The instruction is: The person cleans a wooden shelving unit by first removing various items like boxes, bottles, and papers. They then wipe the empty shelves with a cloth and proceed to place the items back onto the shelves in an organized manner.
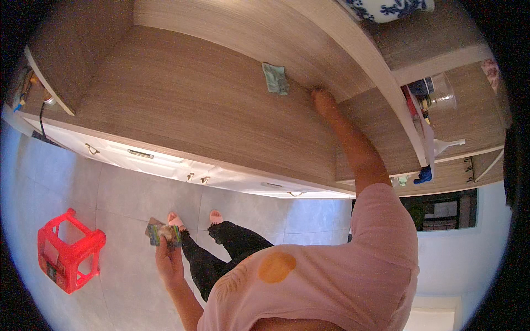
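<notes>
My left hand [170, 259] hangs low on the left, away from the cabinet, its fingers closed on a small bunch of flat colourful packets [163, 234] in blue, green and brown; their exact kind is not clear. Far from it, my right hand [322, 99] reaches into the wide wooden compartment [182, 94], close to its back panel and the right divider. That hand is small and dark, so its fingers and anything in them cannot be made out. A pale green cloth [275, 79] lies to its left, apart from it, against the back of the compartment.
A red plastic stool [70, 251] stands on the grey tiled floor at the left. Right of the divider, shelves carry a clear plastic tub [441, 92], a white bottle [448, 144] and a blue-and-white porcelain piece [386, 8]. White drawers [165, 163] line the cabinet's front.
</notes>
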`<state>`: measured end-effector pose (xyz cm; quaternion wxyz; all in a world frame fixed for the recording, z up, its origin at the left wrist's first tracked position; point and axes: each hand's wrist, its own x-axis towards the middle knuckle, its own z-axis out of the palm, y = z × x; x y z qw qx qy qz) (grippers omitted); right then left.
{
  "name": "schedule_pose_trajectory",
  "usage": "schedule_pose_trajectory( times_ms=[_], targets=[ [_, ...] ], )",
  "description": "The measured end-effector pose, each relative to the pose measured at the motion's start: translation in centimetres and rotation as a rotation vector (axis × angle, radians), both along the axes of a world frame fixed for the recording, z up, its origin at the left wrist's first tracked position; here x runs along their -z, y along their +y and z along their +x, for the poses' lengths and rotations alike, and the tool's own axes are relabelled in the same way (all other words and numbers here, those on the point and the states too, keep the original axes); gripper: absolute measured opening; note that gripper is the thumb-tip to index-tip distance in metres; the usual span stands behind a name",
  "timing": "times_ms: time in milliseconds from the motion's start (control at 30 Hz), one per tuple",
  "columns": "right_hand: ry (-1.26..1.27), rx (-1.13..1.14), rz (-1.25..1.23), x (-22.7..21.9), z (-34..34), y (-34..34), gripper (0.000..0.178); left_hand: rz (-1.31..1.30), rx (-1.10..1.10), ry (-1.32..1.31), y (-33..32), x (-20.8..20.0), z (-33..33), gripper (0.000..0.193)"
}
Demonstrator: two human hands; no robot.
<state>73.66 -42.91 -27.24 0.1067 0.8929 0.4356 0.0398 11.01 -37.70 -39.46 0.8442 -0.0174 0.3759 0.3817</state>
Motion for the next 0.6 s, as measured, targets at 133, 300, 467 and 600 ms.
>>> schedule_pose_trajectory(
  times_ms=[133,300,467,600],
  targets=[
    [0.040,0.024,-0.085,-1.3,-2.4,0.3,0.014,0.097,0.120,-0.011,1.6,-2.3,2.9,0.036],
    [0.884,0.072,0.554,-6.9,-14.8,4.3,0.021,0.282,0.319,-0.085,3.9,-7.7,7.6,0.034],
    [1.571,0.051,0.511,-11.2,-26.1,6.9,0.021,0.348,0.426,-0.202,4.4,-12.3,11.5,0.029],
    [1.603,-0.015,0.446,-14.0,-29.9,7.1,0.020,0.385,0.435,-0.207,4.6,-14.4,11.8,0.026]
  ],
)
